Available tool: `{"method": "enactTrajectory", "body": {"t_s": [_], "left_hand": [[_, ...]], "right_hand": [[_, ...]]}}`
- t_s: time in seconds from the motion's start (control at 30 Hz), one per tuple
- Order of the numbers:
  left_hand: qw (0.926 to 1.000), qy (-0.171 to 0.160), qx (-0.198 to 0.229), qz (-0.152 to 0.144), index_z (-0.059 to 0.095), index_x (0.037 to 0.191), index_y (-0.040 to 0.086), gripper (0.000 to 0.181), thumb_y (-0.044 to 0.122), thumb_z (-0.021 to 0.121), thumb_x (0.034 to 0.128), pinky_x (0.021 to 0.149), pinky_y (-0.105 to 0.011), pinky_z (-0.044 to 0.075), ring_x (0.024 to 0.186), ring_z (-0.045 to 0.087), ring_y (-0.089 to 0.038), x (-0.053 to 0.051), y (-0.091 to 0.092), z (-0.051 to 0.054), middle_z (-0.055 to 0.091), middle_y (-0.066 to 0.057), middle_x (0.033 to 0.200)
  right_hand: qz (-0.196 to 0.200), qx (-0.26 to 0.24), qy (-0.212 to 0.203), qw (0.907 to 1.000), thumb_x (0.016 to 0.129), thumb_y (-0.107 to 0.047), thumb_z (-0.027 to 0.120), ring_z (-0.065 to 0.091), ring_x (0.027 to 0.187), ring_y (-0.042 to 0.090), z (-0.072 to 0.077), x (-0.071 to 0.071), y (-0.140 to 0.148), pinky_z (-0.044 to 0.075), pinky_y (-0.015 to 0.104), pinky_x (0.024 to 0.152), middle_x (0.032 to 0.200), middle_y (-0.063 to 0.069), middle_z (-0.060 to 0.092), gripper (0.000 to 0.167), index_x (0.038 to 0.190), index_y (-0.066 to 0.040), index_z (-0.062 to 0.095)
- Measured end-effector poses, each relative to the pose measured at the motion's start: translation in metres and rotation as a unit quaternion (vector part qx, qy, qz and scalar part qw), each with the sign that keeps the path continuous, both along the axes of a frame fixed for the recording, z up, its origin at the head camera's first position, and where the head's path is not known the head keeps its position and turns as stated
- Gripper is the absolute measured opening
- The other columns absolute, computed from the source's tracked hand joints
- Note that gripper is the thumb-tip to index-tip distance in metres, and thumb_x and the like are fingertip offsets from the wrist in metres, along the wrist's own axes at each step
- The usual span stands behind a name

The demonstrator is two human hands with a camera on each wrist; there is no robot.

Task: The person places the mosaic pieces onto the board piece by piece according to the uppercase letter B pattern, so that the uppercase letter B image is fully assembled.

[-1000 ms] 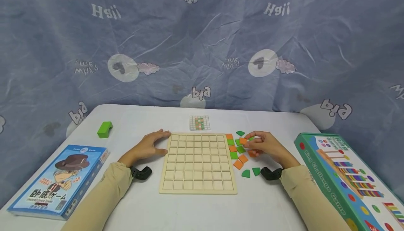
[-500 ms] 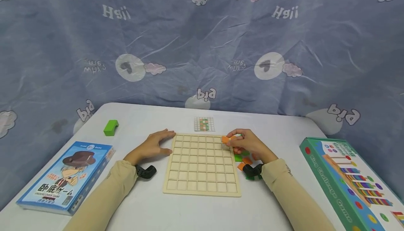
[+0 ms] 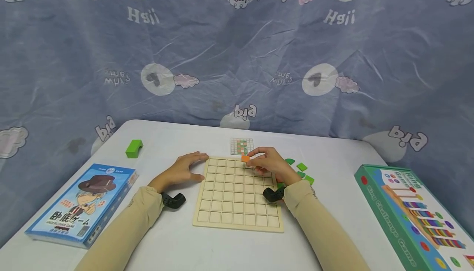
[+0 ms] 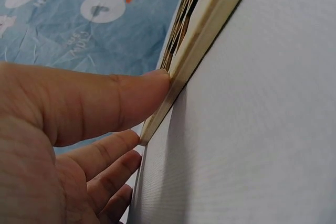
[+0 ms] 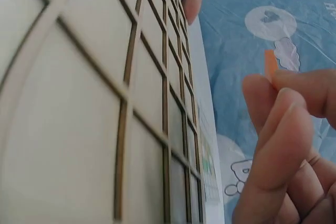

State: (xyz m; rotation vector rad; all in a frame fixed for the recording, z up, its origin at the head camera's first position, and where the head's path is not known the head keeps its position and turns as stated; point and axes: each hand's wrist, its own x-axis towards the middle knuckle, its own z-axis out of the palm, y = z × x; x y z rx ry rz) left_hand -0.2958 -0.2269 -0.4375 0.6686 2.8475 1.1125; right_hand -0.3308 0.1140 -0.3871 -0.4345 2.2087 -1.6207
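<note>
A pale wooden grid board point(image 3: 238, 195) lies flat on the white table. At its left edge rests my left hand point(image 3: 182, 170), thumb and fingertips against the rim; in the left wrist view the thumb point(image 4: 131, 98) touches the board's side. My right hand point(image 3: 269, 163) is over the board's far right part and pinches an orange square tile point(image 3: 245, 158) between thumb and index finger. The right wrist view shows that tile point(image 5: 270, 62) raised off the grid. Behind the board lies a small pattern card point(image 3: 242, 146), its grid printed with orange and green shapes.
Loose green tiles point(image 3: 301, 167) lie right of the board, partly hidden by the right forearm. A blue game box point(image 3: 83, 205) is at the left, with a green arch block point(image 3: 134, 148) behind it. A long green game box point(image 3: 411, 217) stands at the right.
My right hand has taken an orange tile from the loose pile and carried it left over the board's far edge. The left hand stays at the board's left edge. The head view has shifted slightly.
</note>
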Motion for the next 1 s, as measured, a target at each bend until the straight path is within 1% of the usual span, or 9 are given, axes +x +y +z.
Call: {"method": "enactTrajectory", "body": {"t_s": [0.07, 0.2, 0.3, 0.4, 0.53, 0.63, 0.8, 0.9, 1.0], "left_hand": [[1.0000, -0.001, -0.002, -0.001, 0.053, 0.158, 0.000, 0.081, 0.029, 0.083, 0.0878, 0.127, -0.071, 0.012, 0.160, 0.029, -0.048, 0.000, 0.001, -0.001, 0.046, -0.023, 0.166], [1.0000, -0.009, 0.000, -0.001, 0.053, 0.158, 0.000, 0.082, 0.029, 0.083, 0.0876, 0.128, -0.069, 0.011, 0.161, 0.027, -0.047, 0.000, 0.003, -0.003, 0.046, -0.022, 0.167], [1.0000, -0.005, -0.006, -0.002, 0.053, 0.158, 0.001, 0.082, 0.030, 0.083, 0.0873, 0.128, -0.069, 0.012, 0.161, 0.027, -0.046, -0.001, 0.004, -0.003, 0.046, -0.022, 0.167], [0.9999, 0.006, -0.014, -0.002, 0.053, 0.157, 0.000, 0.082, 0.030, 0.082, 0.0869, 0.127, -0.071, 0.014, 0.160, 0.028, -0.048, -0.002, 0.003, -0.003, 0.046, -0.023, 0.166], [0.9998, 0.010, -0.017, -0.003, 0.053, 0.157, -0.001, 0.082, 0.029, 0.082, 0.0869, 0.127, -0.071, 0.013, 0.160, 0.028, -0.049, -0.002, 0.000, -0.001, 0.046, -0.024, 0.166], [0.9998, 0.005, -0.017, -0.004, 0.053, 0.157, 0.000, 0.082, 0.029, 0.082, 0.0870, 0.127, -0.070, 0.012, 0.160, 0.028, -0.048, -0.002, 0.000, 0.001, 0.046, -0.023, 0.166], [0.9998, -0.002, -0.020, 0.000, 0.053, 0.158, 0.000, 0.082, 0.030, 0.082, 0.0870, 0.128, -0.070, 0.012, 0.160, 0.028, -0.048, -0.001, 0.000, 0.001, 0.046, -0.023, 0.166], [0.9998, 0.002, -0.019, 0.000, 0.053, 0.157, 0.000, 0.081, 0.030, 0.082, 0.0876, 0.127, -0.070, 0.013, 0.160, 0.028, -0.048, -0.001, 0.000, -0.001, 0.046, -0.023, 0.166], [0.9999, 0.002, -0.016, 0.002, 0.054, 0.157, 0.000, 0.081, 0.030, 0.083, 0.0879, 0.127, -0.071, 0.013, 0.160, 0.029, -0.049, -0.001, 0.000, -0.002, 0.046, -0.023, 0.166]], "right_hand": [[-0.002, -0.007, -0.008, 0.9999, 0.101, -0.008, 0.074, 0.059, 0.061, 0.014, -0.002, 0.000, -0.007, 0.050, 0.027, 0.059, 0.096, 0.019, 0.079, 0.035, 0.134, 0.004, 0.065], [0.009, -0.020, -0.011, 0.9997, 0.102, -0.005, 0.072, 0.063, 0.060, 0.012, -0.009, -0.003, -0.018, 0.054, 0.025, 0.058, 0.099, 0.019, 0.081, 0.034, 0.133, 0.005, 0.065], [0.023, -0.030, -0.006, 0.9993, 0.102, -0.002, 0.071, 0.062, 0.058, 0.012, -0.015, -0.004, -0.024, 0.055, 0.025, 0.056, 0.093, 0.016, 0.080, 0.032, 0.132, 0.005, 0.064], [0.037, -0.034, 0.006, 0.9987, 0.102, -0.004, 0.072, 0.060, 0.059, 0.013, -0.022, -0.005, -0.028, 0.054, 0.026, 0.057, 0.084, 0.011, 0.076, 0.032, 0.132, 0.004, 0.065], [0.060, -0.010, 0.050, 0.9969, 0.103, -0.008, 0.072, 0.060, 0.063, 0.014, -0.030, -0.004, -0.033, 0.054, 0.026, 0.060, 0.085, 0.003, 0.072, 0.030, 0.130, 0.004, 0.067], [0.067, 0.013, 0.080, 0.9945, 0.102, -0.007, 0.074, 0.058, 0.061, 0.014, -0.034, -0.004, -0.035, 0.051, 0.026, 0.058, 0.087, 0.002, 0.070, 0.026, 0.125, 0.004, 0.070], [0.071, 0.040, 0.101, 0.9915, 0.098, -0.005, 0.079, 0.056, 0.058, 0.013, -0.036, -0.002, -0.036, 0.050, 0.026, 0.057, 0.079, 0.001, 0.065, 0.023, 0.119, 0.004, 0.073], [0.073, 0.053, 0.121, 0.9886, 0.096, -0.004, 0.080, 0.056, 0.056, 0.012, -0.036, -0.002, -0.037, 0.051, 0.026, 0.058, 0.075, 0.001, 0.065, 0.022, 0.116, 0.004, 0.075], [0.071, 0.060, 0.127, 0.9875, 0.095, -0.004, 0.081, 0.055, 0.056, 0.012, -0.038, -0.003, -0.037, 0.049, 0.026, 0.058, 0.074, 0.001, 0.065, 0.021, 0.115, 0.004, 0.076]]}}
